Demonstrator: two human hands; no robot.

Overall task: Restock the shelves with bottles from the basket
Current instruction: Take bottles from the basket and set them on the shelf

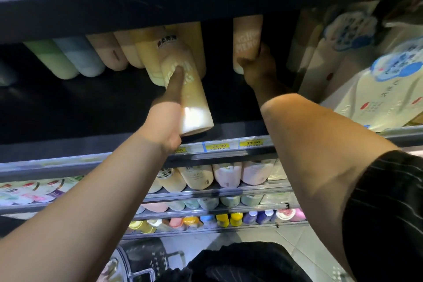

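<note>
The left hand (168,121) grips a pale yellow-orange cylindrical plastic bottle (196,98) near its bottom end. 1 finger lies straight along its side and the other fingers curl round it. The bottle is tilted, its top pushed in among the row of pastel bottles (91,57) at the back of the dark shelf (80,110). The right hand (256,68) reaches deeper, its fingers wrapped round the lower part of a pinkish-beige bottle with white lettering (247,36), which stands apart to the right of the row. Yellow price tags (219,146) line the shelf edge. White printed packs (366,94) fill the shelf's right side.
</note>
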